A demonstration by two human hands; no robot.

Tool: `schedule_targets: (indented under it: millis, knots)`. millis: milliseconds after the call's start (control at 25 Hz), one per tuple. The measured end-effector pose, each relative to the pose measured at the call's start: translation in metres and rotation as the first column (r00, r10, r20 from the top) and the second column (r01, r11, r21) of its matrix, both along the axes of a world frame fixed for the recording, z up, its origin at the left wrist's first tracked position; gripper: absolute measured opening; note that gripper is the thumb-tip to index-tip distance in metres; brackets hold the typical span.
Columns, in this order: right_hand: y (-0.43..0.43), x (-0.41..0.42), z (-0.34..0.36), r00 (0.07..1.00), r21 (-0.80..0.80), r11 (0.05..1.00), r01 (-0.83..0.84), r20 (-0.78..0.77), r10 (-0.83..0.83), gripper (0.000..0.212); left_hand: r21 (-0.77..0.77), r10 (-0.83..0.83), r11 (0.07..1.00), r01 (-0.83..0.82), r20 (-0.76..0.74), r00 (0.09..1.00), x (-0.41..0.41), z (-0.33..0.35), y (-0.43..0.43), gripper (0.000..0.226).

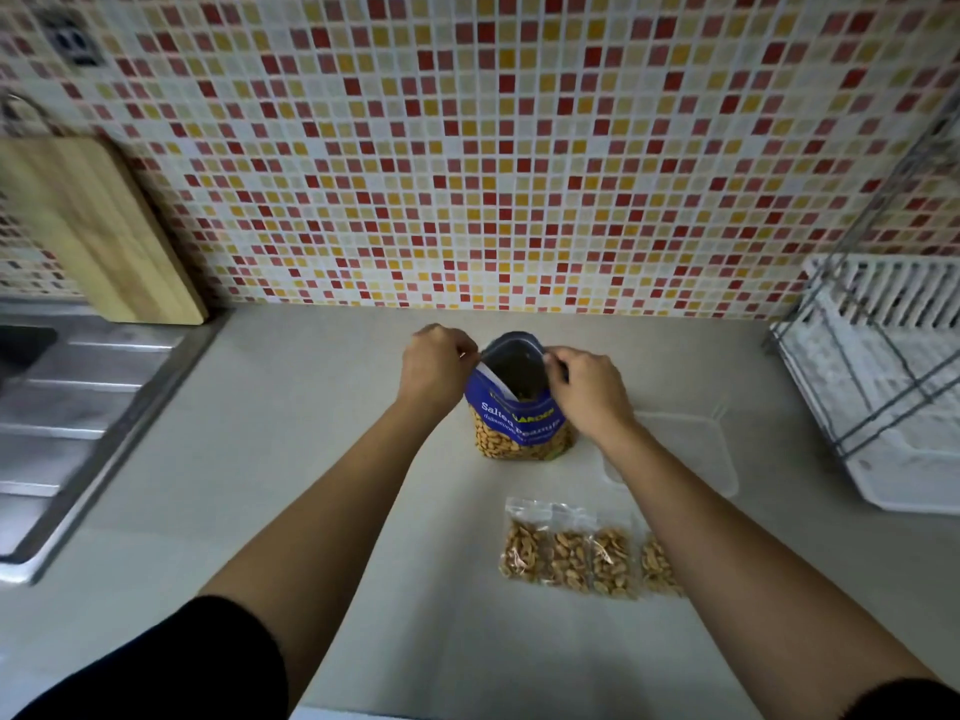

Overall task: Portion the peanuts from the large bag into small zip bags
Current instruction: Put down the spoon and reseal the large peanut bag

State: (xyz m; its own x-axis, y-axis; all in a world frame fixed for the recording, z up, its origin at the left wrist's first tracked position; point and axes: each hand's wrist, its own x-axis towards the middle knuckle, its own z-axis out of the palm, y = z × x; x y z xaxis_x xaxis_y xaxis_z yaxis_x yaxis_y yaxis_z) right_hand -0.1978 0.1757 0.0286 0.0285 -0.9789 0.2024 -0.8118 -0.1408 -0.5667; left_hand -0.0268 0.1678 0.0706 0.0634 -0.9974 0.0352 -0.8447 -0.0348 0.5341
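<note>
Countertop (pixel 311 459) — left hand (pixel 436 363), right hand (pixel 589 389), fingers (pixel 465 350) pinched on peanut bag (pixel 514 423) rim — 4th zip bag (pixel 655 566) half behind forearm (pixel 727 537)

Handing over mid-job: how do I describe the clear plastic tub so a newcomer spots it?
Find the white dish rack on the right of the counter. Between it and the blue peanut bag sits the clear tub, farther back than the small zip bags. Unlike those, it is rigid, nearly invisible and shows no nuts.

Glossy blue plastic peanut bag (pixel 514 423); clear, crinkled plastic zip bags (pixel 566 550); smooth matt pale-grey surface (pixel 311 459); ribbed brushed-steel sink drainboard (pixel 78 407); pale grained wooden cutting board (pixel 93 226); glazed red-and-yellow mosaic wall tiles (pixel 519 148); white plastic dish rack (pixel 914 485).
</note>
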Motion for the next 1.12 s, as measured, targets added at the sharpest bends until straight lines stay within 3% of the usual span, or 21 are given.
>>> schedule_targets:
  millis: [120,240,440,520,680,840,880,960,1000,1120]
  knots:
    - [0.000,0.002,-0.001,0.998,-0.012,0.999,0.044,0.048,-0.044,0.030,-0.055,-0.224,0.973,0.225,0.019,0.974,-0.008,0.007,0.011,0.016]
    - [-0.003,0.001,-0.002,0.999,0.006,0.999,0.041,0.022,-0.041,0.031,0.042,-0.416,0.909,0.414,0.119,0.902,-0.019,0.014,0.015,0.014]
    - [-0.006,-0.002,-0.004,1.000,-0.022,0.999,0.023,-0.005,-0.023,0.032,0.079,-0.491,0.859,0.505,0.403,0.772,-0.017,0.025,0.013,0.026]
    - [-0.006,-0.002,-0.007,1.000,-0.042,0.999,0.023,-0.004,-0.023,0.032,0.072,-0.497,0.856,0.512,0.393,0.774,-0.008,0.028,0.022,0.024]
    - [-0.007,-0.001,-0.010,0.997,-0.049,0.996,0.074,0.005,-0.074,0.032,0.019,-0.407,0.910,0.415,0.240,0.881,0.017,0.021,0.047,0.015]
    - [-0.003,0.002,-0.006,0.996,-0.053,0.995,0.085,-0.028,-0.086,0.030,0.012,-0.143,0.989,0.149,-0.214,0.966,0.038,-0.002,0.068,0.020]
    - [0.000,0.004,-0.004,0.997,-0.089,0.993,0.080,-0.013,-0.081,0.030,0.045,-0.016,0.998,0.037,-0.404,0.915,0.046,-0.009,0.071,0.020]
    - [0.006,0.013,0.004,0.995,-0.253,0.964,0.078,0.081,-0.059,0.031,0.136,0.217,0.976,-0.173,-0.721,0.658,0.064,-0.022,0.073,0.018]
    - [0.010,0.023,0.008,0.989,-0.344,0.936,0.074,0.149,-0.024,0.031,0.171,0.281,0.956,-0.240,-0.773,0.569,0.074,-0.029,0.073,0.019]
    - [0.032,0.072,0.013,0.950,-0.450,0.893,-0.023,0.268,0.159,0.031,0.311,0.454,0.887,-0.342,-0.726,0.517,0.097,-0.060,0.074,0.023]
